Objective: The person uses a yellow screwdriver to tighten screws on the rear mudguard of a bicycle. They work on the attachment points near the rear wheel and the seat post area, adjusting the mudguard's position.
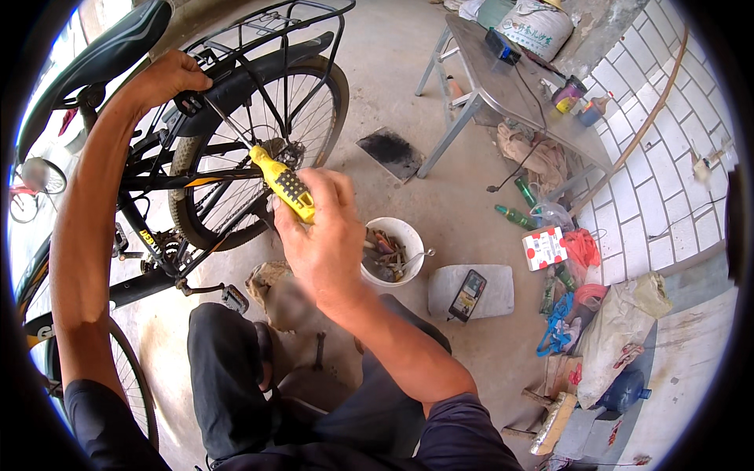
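Observation:
My right hand is closed around the yellow and black handle of a screwdriver. Its metal shaft points up and left, the tip reaching a small black part by the bicycle's rear mudguard. My left hand is at that same spot, above the black part, with thumb and fingers pressed together; whatever they pinch is hidden. The bicycle stands on my left, its rear wheel under a black luggage rack and its saddle next to my left forearm.
Ahead of my knees is a white bucket of tools. Right of it, a phone lies on a pale block. A wrench lies between my legs. A metal table stands at far right, with bottles and bags below.

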### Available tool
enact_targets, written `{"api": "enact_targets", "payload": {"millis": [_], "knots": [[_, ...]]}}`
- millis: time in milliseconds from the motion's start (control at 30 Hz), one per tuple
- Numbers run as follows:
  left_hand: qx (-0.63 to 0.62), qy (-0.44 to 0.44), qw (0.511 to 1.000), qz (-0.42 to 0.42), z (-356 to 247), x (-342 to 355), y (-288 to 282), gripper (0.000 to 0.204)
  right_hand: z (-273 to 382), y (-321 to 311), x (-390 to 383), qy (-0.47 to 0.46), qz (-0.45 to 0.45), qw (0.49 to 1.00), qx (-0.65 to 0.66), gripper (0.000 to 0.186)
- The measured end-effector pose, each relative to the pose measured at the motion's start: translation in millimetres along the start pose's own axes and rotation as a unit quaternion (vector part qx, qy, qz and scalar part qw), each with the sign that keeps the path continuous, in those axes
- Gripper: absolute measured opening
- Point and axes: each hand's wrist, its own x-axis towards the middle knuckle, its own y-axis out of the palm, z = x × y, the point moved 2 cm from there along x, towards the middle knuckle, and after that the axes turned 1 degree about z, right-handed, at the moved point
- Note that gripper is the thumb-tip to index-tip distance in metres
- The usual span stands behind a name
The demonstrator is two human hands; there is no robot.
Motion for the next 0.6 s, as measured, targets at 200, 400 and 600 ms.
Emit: {"api": "enact_targets", "payload": {"millis": [200, 400, 600], "knots": [[-0.007, 0.005, 1.000, 0.001, 3.8, 2.9, 1.5, 0.026, 1.7, 2.6, -3.3, 0.034, 0.028, 0.999, 0.003, 0.039], [-0.009, 0.003, 1.000, 0.012, 6.6, 4.5, -0.2, 0.024, -6.4, 6.7, -6.2, 0.165, 0.082, 0.975, 0.123, 0.035], [0.004, 0.002, 1.000, 0.015, 3.0, 3.1, 0.1, 0.024, -11.7, -1.2, 1.1, 0.473, 0.145, 0.747, 0.445, 0.039]]}}
